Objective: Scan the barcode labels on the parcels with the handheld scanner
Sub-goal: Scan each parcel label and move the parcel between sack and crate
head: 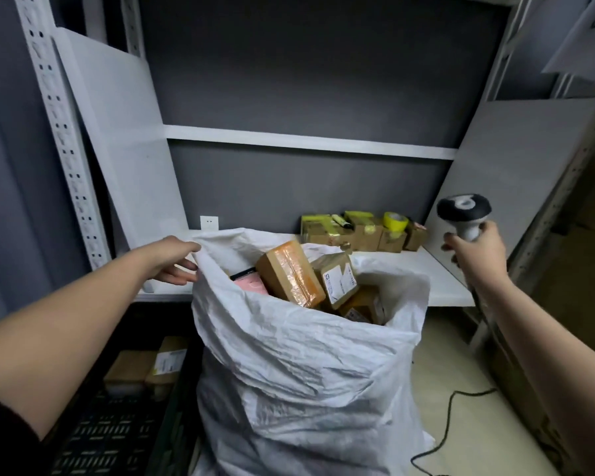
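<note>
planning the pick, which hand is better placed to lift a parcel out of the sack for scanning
Left. The left hand only holds the white sack by its rim, beside the parcels; the right hand grips the handheld scanner.

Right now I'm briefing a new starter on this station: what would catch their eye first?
The big white sack in the middle, its mouth full of cardboard parcels. The left hand grips its rim at the left, and the right hand holds the scanner up at the right. A roll of yellow tape sits on boxes at the back of the shelf.
</note>
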A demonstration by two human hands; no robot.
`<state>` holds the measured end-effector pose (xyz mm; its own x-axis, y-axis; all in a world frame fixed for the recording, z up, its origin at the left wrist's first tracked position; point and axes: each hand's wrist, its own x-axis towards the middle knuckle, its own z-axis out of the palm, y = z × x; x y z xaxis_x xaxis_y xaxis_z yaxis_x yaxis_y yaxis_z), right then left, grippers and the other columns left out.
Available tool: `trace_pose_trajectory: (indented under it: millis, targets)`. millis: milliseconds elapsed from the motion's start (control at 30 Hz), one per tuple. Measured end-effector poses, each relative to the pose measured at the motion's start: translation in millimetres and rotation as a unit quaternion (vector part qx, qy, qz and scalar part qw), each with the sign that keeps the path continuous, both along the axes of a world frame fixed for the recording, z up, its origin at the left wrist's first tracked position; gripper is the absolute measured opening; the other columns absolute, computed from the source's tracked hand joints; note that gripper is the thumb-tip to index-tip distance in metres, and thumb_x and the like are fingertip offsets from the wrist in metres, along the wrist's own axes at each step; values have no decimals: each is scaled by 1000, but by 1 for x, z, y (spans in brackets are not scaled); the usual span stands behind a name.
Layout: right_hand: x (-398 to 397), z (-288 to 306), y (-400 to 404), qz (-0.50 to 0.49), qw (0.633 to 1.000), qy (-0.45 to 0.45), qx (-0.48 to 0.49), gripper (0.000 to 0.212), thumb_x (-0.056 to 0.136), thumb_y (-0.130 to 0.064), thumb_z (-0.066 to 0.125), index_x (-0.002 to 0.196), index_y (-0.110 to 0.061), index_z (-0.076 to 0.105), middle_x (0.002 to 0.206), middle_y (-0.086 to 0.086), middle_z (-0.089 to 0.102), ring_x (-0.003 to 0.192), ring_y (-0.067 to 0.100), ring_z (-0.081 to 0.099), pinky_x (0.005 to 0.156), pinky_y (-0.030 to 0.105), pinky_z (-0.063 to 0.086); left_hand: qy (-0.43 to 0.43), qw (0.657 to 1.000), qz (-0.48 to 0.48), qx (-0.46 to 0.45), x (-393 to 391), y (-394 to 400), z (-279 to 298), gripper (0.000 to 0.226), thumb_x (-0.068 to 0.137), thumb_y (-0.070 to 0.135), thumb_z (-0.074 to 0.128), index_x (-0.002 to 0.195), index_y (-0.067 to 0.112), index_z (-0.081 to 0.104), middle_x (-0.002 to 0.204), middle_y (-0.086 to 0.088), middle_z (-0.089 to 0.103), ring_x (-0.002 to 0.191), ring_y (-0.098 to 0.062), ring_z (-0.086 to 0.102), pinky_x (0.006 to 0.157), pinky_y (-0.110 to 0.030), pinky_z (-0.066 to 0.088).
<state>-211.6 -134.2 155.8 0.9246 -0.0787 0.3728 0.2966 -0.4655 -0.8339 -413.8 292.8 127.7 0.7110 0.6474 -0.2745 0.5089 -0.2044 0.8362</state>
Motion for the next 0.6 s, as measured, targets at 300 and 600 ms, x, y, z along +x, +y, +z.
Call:
trace_pose_trajectory:
  millis: [300, 600]
  targets:
    - [-133, 64, 75, 304, 924, 105, 207, 12, 95, -9, 55, 87, -12, 48, 55, 3, 59, 36, 8, 47, 39, 17, 38, 1, 999, -15, 36, -59, -4, 8, 28, 98, 33, 48, 118, 13, 45, 106, -12, 60, 74, -25, 67, 64, -34, 56]
    - [-229, -13, 191, 485, 818, 268, 153, 10, 95, -14, 58, 86, -11, 55, 58, 3, 56, 43, 11, 45, 41, 20, 39, 108, 992, 29, 64, -145, 36, -46, 29, 99, 33, 46, 117, 10, 49, 86, -5, 60, 60, -16, 58, 49, -23, 47]
